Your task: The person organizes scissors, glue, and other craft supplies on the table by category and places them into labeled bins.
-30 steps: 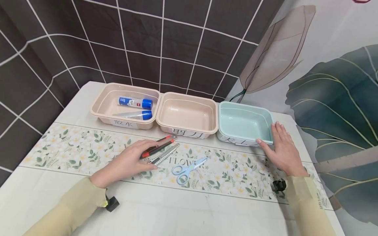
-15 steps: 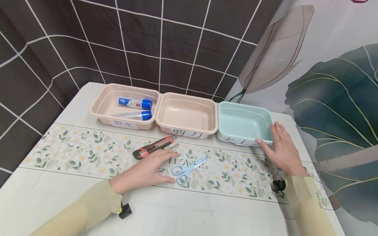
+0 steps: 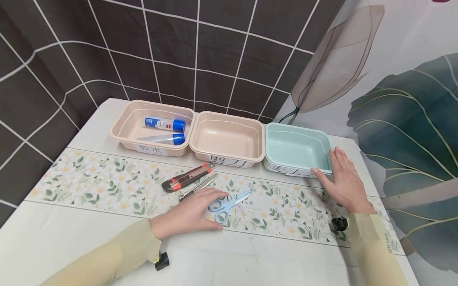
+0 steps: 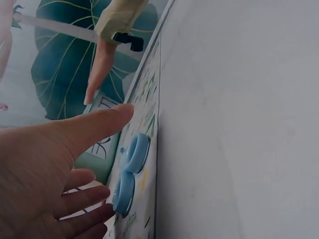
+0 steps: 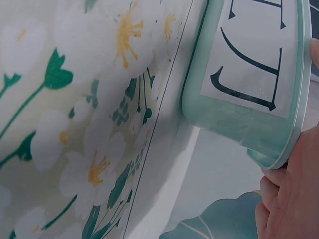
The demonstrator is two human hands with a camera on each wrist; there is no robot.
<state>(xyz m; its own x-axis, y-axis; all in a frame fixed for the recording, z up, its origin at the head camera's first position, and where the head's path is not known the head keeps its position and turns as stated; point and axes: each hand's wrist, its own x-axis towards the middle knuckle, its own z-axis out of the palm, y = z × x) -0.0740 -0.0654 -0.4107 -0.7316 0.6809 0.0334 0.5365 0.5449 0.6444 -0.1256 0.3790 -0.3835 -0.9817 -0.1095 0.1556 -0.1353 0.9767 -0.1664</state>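
My left hand (image 3: 191, 212) hovers with thumb and fingers spread just left of the light blue scissors (image 3: 230, 204). In the left wrist view, the scissors' handle loops (image 4: 130, 172) lie beyond the parted thumb and fingers. Two utility knives lie behind this hand: a red and black one (image 3: 186, 177) and a slimmer silver one (image 3: 204, 184), partly covered by the fingers. My right hand (image 3: 343, 184) rests at the front right corner of the mint green bin (image 3: 290, 161), thumb at the front rim, fingers along the right side.
Left of the green bin stand two beige bins, a middle one (image 3: 227, 159) and a left one (image 3: 157, 149) holding two blue-capped glue tubes (image 3: 164, 124). All three bear paper labels. A dark checked curtain (image 3: 171, 51) hangs behind the table (image 3: 250, 258).
My left hand has moved right, from over the utility knives to beside the scissors, uncovering the red and black knife. The right hand stays at the green bin.
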